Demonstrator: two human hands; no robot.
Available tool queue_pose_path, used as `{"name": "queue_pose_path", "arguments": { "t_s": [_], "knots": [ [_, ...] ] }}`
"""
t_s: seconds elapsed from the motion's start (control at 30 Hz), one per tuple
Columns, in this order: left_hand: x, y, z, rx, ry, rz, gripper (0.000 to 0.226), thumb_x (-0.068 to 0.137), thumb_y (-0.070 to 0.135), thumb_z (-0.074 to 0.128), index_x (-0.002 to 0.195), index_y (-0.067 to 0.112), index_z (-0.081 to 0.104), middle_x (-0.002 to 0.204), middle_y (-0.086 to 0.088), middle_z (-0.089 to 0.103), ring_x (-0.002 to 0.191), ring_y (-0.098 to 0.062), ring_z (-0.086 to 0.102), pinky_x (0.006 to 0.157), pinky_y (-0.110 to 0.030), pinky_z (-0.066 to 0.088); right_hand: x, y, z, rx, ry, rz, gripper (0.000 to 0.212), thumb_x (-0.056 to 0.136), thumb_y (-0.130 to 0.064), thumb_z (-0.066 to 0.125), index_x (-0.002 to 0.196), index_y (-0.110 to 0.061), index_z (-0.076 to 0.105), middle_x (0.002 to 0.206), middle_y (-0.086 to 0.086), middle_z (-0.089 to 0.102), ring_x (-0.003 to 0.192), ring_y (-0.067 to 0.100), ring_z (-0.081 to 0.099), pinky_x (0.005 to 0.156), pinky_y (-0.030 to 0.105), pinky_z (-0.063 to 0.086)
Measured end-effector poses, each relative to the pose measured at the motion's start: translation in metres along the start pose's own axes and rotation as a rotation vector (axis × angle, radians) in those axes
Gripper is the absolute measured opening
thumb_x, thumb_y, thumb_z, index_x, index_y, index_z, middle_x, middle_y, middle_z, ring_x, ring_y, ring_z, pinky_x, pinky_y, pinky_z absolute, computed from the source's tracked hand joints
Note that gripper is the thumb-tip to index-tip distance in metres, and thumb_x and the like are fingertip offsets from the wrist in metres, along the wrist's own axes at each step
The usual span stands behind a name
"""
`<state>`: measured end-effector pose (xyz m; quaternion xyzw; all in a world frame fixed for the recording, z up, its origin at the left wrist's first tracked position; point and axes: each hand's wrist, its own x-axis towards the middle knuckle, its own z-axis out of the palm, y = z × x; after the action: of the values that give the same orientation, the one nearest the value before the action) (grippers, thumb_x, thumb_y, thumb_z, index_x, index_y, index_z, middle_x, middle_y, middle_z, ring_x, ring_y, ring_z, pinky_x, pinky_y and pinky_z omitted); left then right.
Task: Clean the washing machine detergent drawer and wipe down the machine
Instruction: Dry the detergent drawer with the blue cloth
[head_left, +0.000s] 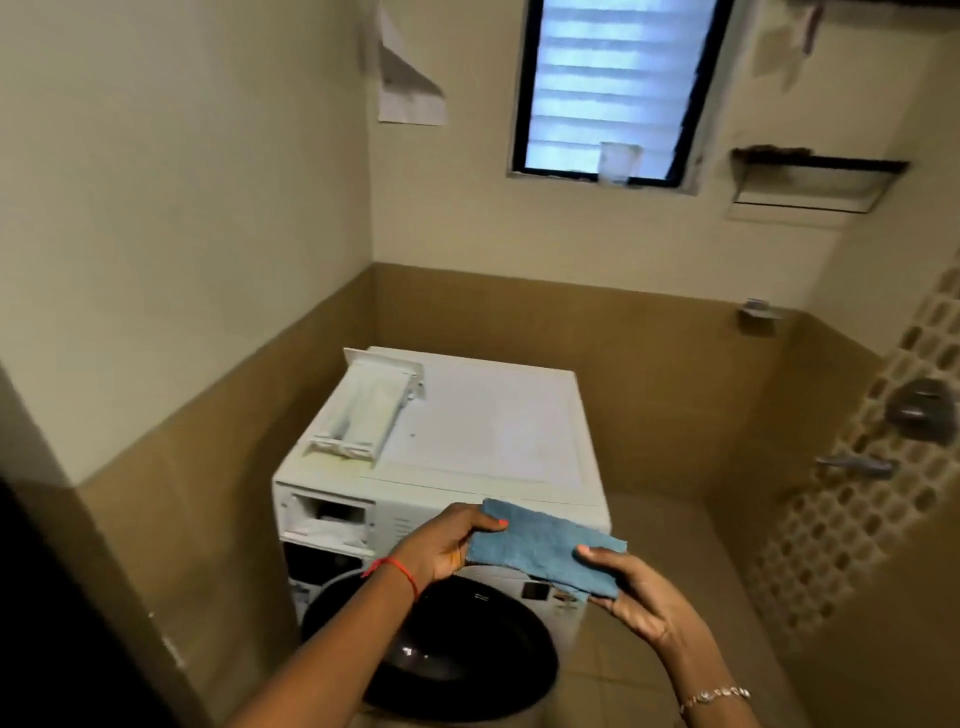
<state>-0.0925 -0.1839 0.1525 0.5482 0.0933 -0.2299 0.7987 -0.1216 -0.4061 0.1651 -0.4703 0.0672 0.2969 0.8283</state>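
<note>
A white front-loading washing machine (493, 431) stands in the corner, its dark round door (447, 649) facing me. The white detergent drawer (363, 410) lies removed on the machine's top at the back left. Its empty slot (327, 514) gapes at the upper left of the front panel. I hold a folded blue cloth (545, 545) in front of the machine's control panel. My left hand (447, 551) pinches the cloth's left end, and my right hand (634, 587) grips its right end from below.
Tan tiled walls close in left and behind the machine. A window (613, 88) sits high on the back wall. Shower taps (919, 410) and a spout (857, 462) stick out from the right wall. Tiled floor lies to the machine's right.
</note>
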Motion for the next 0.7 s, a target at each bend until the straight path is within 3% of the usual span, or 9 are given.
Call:
{"name": "queue_pose_path", "arguments": {
  "t_s": [0.07, 0.1, 0.17, 0.27, 0.5, 0.63, 0.7],
  "knots": [
    [-0.005, 0.017, -0.04, -0.005, 0.03, 0.003, 0.016, 0.086, -0.004, 0.053, 0.099, -0.004, 0.062, 0.091, -0.015, 0.069, 0.077, -0.02, 0.067, 0.067, -0.027, 0.057, 0.029, 0.01, 0.029, 0.039, -0.018, 0.032, 0.028, 0.059, 0.012, 0.074, 0.087, 0.011, 0.07, 0.085, 0.026, 0.07, 0.07, 0.033, 0.071, 0.051, 0.035, 0.057],
    [-0.006, 0.024, -0.059, -0.011, 0.034, 0.007, 0.018, 0.086, -0.004, 0.053, 0.103, -0.005, 0.061, 0.099, -0.018, 0.067, 0.084, -0.023, 0.066, 0.072, -0.029, 0.057, 0.045, 0.015, 0.042, 0.048, -0.032, 0.05, 0.032, 0.059, 0.013, 0.074, 0.091, 0.012, 0.068, 0.086, 0.027, 0.069, 0.071, 0.034, 0.071, 0.052, 0.034, 0.057],
    [-0.01, 0.037, -0.09, -0.016, 0.051, 0.012, 0.022, 0.087, -0.004, 0.052, 0.107, -0.006, 0.059, 0.106, -0.018, 0.065, 0.091, -0.024, 0.063, 0.078, -0.029, 0.056, 0.072, 0.023, 0.066, 0.027, -0.042, 0.076, 0.065, 0.043, 0.012, 0.085, 0.104, 0.013, 0.062, 0.097, 0.029, 0.067, 0.08, 0.036, 0.07, 0.058, 0.036, 0.058],
    [-0.016, 0.053, -0.129, -0.023, 0.085, 0.012, 0.018, 0.087, -0.006, 0.05, 0.102, -0.005, 0.061, 0.095, -0.014, 0.067, 0.08, -0.019, 0.066, 0.065, -0.023, 0.056, 0.106, 0.033, 0.098, 0.032, -0.084, 0.1, 0.086, 0.034, 0.01, 0.089, 0.114, 0.014, 0.056, 0.11, 0.032, 0.062, 0.09, 0.039, 0.067, 0.066, 0.04, 0.058],
    [-0.004, 0.077, -0.187, -0.047, 0.121, 0.006, 0.02, 0.086, -0.005, 0.052, 0.105, -0.004, 0.06, 0.098, -0.014, 0.066, 0.085, -0.02, 0.064, 0.07, -0.023, 0.056, 0.163, 0.034, 0.135, 0.006, -0.127, 0.168, 0.091, 0.039, 0.009, 0.088, 0.122, 0.014, 0.05, 0.119, 0.034, 0.057, 0.098, 0.041, 0.065, 0.071, 0.044, 0.058],
    [0.016, 0.086, -0.21, -0.079, 0.147, -0.021, 0.016, 0.086, -0.006, 0.052, 0.097, -0.001, 0.063, 0.086, -0.012, 0.07, 0.073, -0.017, 0.069, 0.063, -0.023, 0.057, 0.197, 0.026, 0.147, 0.018, -0.152, 0.185, 0.089, 0.04, 0.013, 0.086, 0.12, 0.017, 0.047, 0.118, 0.038, 0.055, 0.101, 0.045, 0.062, 0.068, 0.045, 0.058],
    [0.031, 0.094, -0.222, -0.088, 0.17, -0.04, 0.014, 0.086, -0.004, 0.054, 0.096, -0.001, 0.063, 0.081, -0.011, 0.071, 0.069, -0.018, 0.07, 0.061, -0.025, 0.058, 0.219, 0.02, 0.148, 0.026, -0.146, 0.196, 0.081, 0.049, 0.014, 0.081, 0.122, 0.016, 0.045, 0.118, 0.04, 0.053, 0.105, 0.047, 0.058, 0.07, 0.046, 0.058]
  ]
}}
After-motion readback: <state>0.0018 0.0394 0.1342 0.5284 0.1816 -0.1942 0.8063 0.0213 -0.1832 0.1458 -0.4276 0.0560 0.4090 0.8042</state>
